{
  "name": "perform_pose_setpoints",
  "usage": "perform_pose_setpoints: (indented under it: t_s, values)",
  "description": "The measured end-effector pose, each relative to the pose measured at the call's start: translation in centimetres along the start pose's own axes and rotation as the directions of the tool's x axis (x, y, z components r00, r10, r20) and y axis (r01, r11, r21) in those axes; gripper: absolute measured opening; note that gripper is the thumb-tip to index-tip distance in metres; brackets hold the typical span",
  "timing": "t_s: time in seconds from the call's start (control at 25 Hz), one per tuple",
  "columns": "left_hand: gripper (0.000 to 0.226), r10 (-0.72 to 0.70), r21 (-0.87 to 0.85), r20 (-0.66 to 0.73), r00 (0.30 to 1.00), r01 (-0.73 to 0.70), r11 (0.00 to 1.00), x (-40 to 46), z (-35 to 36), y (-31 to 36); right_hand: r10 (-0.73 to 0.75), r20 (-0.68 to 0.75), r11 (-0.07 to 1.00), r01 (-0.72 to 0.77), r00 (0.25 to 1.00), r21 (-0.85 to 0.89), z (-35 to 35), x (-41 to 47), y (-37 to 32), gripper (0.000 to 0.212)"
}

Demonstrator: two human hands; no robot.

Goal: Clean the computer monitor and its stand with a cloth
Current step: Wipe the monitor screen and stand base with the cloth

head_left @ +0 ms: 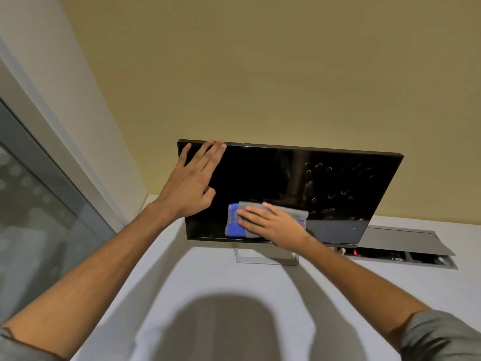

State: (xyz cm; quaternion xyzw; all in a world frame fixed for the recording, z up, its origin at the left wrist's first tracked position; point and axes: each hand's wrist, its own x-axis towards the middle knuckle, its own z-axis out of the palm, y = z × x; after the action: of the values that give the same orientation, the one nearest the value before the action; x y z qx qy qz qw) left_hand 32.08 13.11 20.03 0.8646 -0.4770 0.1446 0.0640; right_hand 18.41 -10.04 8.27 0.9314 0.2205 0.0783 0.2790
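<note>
Counted on and over the desk

One monitor stands on one stand near the back edge of the white desk; one grey-and-blue cloth lies against the screen; two hands, left hand and right hand; one open cable box at the desk's back right.

White desk, open cable hatch (grey lid raised), yellow wall, frosted window.

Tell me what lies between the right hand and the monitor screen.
In the head view, a folded grey and blue cloth lies under the right hand, pressed flat against the monitor screen.
</note>
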Motion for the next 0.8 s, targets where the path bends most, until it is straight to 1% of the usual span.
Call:
perform_pose_setpoints:
  t_s: [0.08, 0.12, 0.16, 0.2, 0.24, 0.28, 0.36, 0.44, 0.48, 0.6, 0.72, 0.8]
  values:
    - [0.094, -0.019, 0.009, -0.001, 1.0, 0.019, 1.0, 0.2, 0.2, 0.9, -0.072, 0.108, 0.997, 0.072, 0.991, 0.004, 1.7, -1.6, -2.0, 0.095]
    - [0.094, -0.025, 0.015, -0.001, 1.0, 0.025, 1.0, 0.3, 0.2, 1.4, -0.105, 0.141, 0.994, 0.105, 0.984, 0.007, 2.0, -2.2, -2.4, 0.095]
    - [0.094, -0.026, 0.022, 0.001, 1.0, 0.026, 0.999, 0.4, 0.2, 1.8, -0.128, 0.133, 0.992, 0.128, 0.983, 0.014, 2.0, -2.5, -2.4, 0.092]
    - [0.094, -0.023, 0.031, 0.003, 1.0, 0.023, 0.999, 0.6, 0.2, 2.3, -0.133, 0.072, 0.991, 0.132, 0.988, 0.031, 1.5, -2.7, -1.9, 0.086]
    - [0.095, -0.021, 0.041, 0.005, 1.0, 0.021, 0.999, 0.8, 0.2, 2.7, -0.117, -0.023, 0.991, 0.118, 0.993, 0.064, 0.8, -2.7, -0.9, 0.079]
    - [0.095, -0.021, 0.047, 0.007, 1.0, 0.02, 0.999, 1.0, 0.2, 3.2, -0.078, -0.114, 0.991, 0.09, 0.99, 0.098, -0.4, -2.7, 0.6, 0.074]
    - [0.097, -0.025, 0.053, 0.01, 1.0, 0.024, 0.998, 1.7, 0.3, 4.3, 0.05, -0.263, 0.991, -0.015, 0.963, 0.13, -3.0, -3.0, 5.0, 0.068]
    - [0.098, -0.034, 0.076, 0.002, 0.999, 0.034, 0.997, 2.5, 0.5, 5.6, 0.162, -0.339, 0.985, -0.132, 0.927, 0.111, -5.0, -3.9, 9.3, 0.069]
    - [0.098, -0.038, 0.095, -0.004, 0.999, 0.039, 0.995, 2.9, 0.7, 6.4, 0.18, -0.347, 0.983, -0.16, 0.92, 0.084, -5.4, -4.4, 11.0, 0.069]
    - [0.098, -0.045, 0.151, -0.019, 0.999, 0.047, 0.987, 4.2, 1.1, 8.7, 0.136, -0.258, 0.991, -0.134, 0.956, 0.022, -4.7, -5.9, 13.3, 0.074]
    - [0.099, -0.053, 0.17, -0.028, 0.998, 0.057, 0.984, 5.1, 1.5, 10.0, 0.13, -0.194, 0.991, -0.125, 0.972, 0.041, -2.7, -7.0, 11.9, 0.079]
    - [0.099, -0.057, 0.172, -0.023, 0.998, 0.06, 0.983, 5.3, 1.7, 10.6, 0.117, -0.153, 0.992, -0.11, 0.981, 0.056, -0.5, -7.9, 9.8, 0.088]
